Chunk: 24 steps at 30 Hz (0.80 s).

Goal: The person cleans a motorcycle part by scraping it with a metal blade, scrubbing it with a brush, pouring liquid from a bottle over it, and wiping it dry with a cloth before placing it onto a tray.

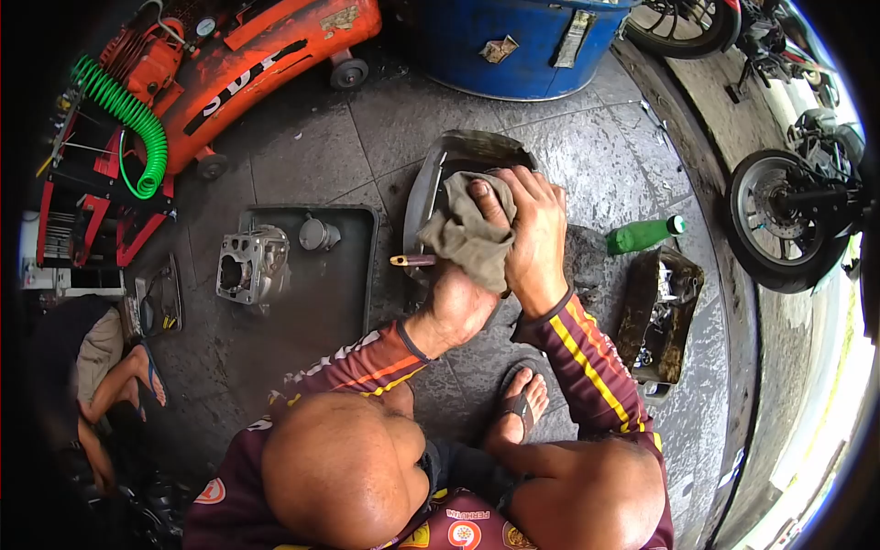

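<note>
A crumpled grey-brown rag [470, 240] is bunched between my two hands, above a dark basin [423, 179]. My right hand [534, 225] closes over it from the right, thumb pressed on the cloth. Below, my left hand [461, 298] is curled under the rag; its fingers are hidden, and so is anything wrapped inside. A short purple handle with a brass-coloured end [412, 261] sticks out just left of the rag. Whether my left hand holds it I cannot tell. To the left, a metal engine cylinder [252, 266] and a piston [317, 235] lie in a black tray [371, 275].
On the right, a green bottle [642, 236] lies beside a grimy container [632, 316] of small metal parts. An orange air compressor [266, 78] and a blue drum [513, 46] stand behind. Motorcycles [779, 220] line the right side. Another person [101, 357] is at the left edge.
</note>
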### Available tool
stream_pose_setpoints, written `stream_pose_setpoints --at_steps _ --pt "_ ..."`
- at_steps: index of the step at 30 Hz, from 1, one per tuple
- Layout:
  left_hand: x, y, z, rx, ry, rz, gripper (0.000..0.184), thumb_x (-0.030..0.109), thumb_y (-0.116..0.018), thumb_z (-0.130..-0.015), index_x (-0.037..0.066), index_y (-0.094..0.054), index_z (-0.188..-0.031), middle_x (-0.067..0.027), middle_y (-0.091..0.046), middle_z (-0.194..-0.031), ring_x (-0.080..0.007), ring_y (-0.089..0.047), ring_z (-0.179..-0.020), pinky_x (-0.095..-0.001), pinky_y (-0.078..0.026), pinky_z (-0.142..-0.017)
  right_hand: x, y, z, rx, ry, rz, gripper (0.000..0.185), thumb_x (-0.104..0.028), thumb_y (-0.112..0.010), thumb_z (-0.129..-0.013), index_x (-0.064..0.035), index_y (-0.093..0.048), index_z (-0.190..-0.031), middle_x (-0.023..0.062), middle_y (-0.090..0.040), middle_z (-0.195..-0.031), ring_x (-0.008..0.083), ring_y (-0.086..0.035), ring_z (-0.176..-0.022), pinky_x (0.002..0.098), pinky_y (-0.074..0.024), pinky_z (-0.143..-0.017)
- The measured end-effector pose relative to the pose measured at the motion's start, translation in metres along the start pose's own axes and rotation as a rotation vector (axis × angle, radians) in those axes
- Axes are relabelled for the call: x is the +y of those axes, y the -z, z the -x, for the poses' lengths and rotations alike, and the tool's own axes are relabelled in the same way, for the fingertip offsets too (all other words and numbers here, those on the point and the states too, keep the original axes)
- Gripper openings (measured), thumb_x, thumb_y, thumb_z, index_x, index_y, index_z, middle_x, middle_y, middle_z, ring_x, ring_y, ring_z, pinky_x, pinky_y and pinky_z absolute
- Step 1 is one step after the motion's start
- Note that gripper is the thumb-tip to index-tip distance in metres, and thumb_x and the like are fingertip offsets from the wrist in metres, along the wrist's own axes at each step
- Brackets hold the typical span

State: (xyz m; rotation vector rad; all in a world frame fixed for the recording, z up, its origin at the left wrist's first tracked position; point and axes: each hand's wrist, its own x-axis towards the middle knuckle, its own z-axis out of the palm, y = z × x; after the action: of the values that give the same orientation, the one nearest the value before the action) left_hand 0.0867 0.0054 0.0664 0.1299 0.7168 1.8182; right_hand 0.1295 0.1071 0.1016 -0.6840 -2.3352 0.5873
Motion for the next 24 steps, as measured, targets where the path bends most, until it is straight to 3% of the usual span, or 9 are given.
stream_pose_setpoints --at_steps 1,5,8,13,16,17,19,20,24 --pt "0.001 -0.001 -0.005 0.030 0.020 0.209 0.057 0.049 -0.038 -0.102 0.016 -0.035 -0.148 -0.0025 -0.039 -0.152 -0.0206 -0.037 -0.141 -0.0450 -0.029 -0.117 0.006 -0.003 -0.002 0.048 0.020 -0.010 0.024 -0.033 -0.064 -0.090 -0.0097 -0.068 -0.096 0.0108 -0.064 -0.094 0.0308 -0.060 -0.091 0.0408 -0.0402 -0.078" --pt "0.001 -0.006 -0.008 0.025 0.049 0.048 0.050 0.043 -0.044 -0.104 0.014 -0.041 -0.144 -0.0025 -0.051 -0.142 -0.0212 -0.048 -0.133 -0.0430 -0.037 -0.113 0.035 0.001 -0.016 0.074 -0.125 -0.248 0.031 -0.021 -0.066 -0.090 -0.0095 -0.063 -0.118 0.0225 -0.070 -0.087 0.0410 -0.069 -0.078 0.0456 -0.0536 -0.064" --pt "0.011 -0.013 -0.011 -0.034 0.052 0.159 0.050 0.045 -0.043 -0.104 0.012 -0.044 -0.141 -0.0059 -0.056 -0.135 -0.0238 -0.053 -0.128 -0.0474 -0.042 -0.110 0.047 0.011 -0.018 0.388 -0.184 -0.505 0.032 -0.009 -0.055 -0.099 -0.0098 -0.057 -0.131 0.0201 -0.070 -0.110 0.0234 -0.069 -0.100 0.0343 -0.0530 -0.082" --pt "0.041 -0.018 -0.022 -0.083 -0.046 0.387 0.051 0.050 -0.037 -0.104 0.014 -0.045 -0.139 -0.0177 -0.051 -0.139 -0.0326 -0.051 -0.129 -0.0526 -0.039 -0.112 0.038 0.048 0.011 0.839 -0.285 -0.691 0.035 -0.011 -0.066 -0.094 0.0013 -0.043 -0.118 0.0155 -0.050 -0.121 0.0211 -0.052 -0.114 0.0321 -0.0399 -0.102" --pt "0.041 -0.023 -0.027 -0.156 -0.118 0.300 0.050 0.044 -0.030 -0.107 0.013 -0.040 -0.145 -0.0198 -0.041 -0.148 -0.0321 -0.041 -0.138 -0.0493 -0.035 -0.115 0.016 0.035 0.021 0.526 -0.150 -0.621 0.048 -0.013 -0.074 -0.084 -0.0002 -0.046 -0.122 0.0225 -0.045 -0.139 0.0361 -0.044 -0.131 0.0468 -0.0319 -0.112" --pt "0.036 -0.026 -0.026 -0.158 -0.188 0.184 0.050 0.043 -0.028 -0.107 0.013 -0.039 -0.146 -0.0192 -0.042 -0.148 -0.0312 -0.042 -0.137 -0.0472 -0.036 -0.114 0.012 0.027 0.028 0.170 -0.027 -0.418 0.062 -0.019 -0.075 -0.082 0.0011 -0.046 -0.133 0.0240 -0.035 -0.151 0.0469 -0.028 -0.142 0.0525 -0.0252 -0.116" --pt "0.032 -0.025 -0.023 -0.094 -0.298 -0.034 0.048 0.042 -0.028 -0.108 0.015 -0.036 -0.146 -0.0172 -0.045 -0.146 -0.0300 -0.046 -0.134 -0.0447 -0.039 -0.112 -0.014 0.004 0.042 -0.002 0.098 -0.298 0.066 -0.018 -0.062 -0.088 -0.0006 -0.038 -0.147 0.0248 -0.022 -0.159 0.0477 -0.009 -0.148 0.0536 -0.0156 -0.119" --pt "0.034 -0.019 -0.023 -0.075 -0.277 0.007 0.047 0.043 -0.028 -0.108 0.015 -0.037 -0.145 -0.0174 -0.046 -0.145 -0.0307 -0.046 -0.134 -0.0453 -0.040 -0.112 -0.015 0.007 0.043 -0.090 0.109 -0.283 0.063 -0.017 -0.064 -0.090 0.0003 -0.041 -0.146 0.0258 -0.023 -0.158 0.0526 -0.009 -0.146 0.0552 -0.0183 -0.118" --pt "0.051 -0.009 -0.020 -0.028 -0.316 -0.027 0.046 0.046 -0.032 -0.106 0.015 -0.041 -0.139 -0.0204 -0.049 -0.140 -0.0355 -0.048 -0.132 -0.0493 -0.041 -0.110 -0.019 0.008 0.038 -0.075 0.158 -0.259 0.047 -0.009 -0.066 -0.086 -0.0098 -0.059 -0.133 0.0180 -0.051 -0.137 0.0410 -0.045 -0.126 0.0509 -0.0373 -0.106"
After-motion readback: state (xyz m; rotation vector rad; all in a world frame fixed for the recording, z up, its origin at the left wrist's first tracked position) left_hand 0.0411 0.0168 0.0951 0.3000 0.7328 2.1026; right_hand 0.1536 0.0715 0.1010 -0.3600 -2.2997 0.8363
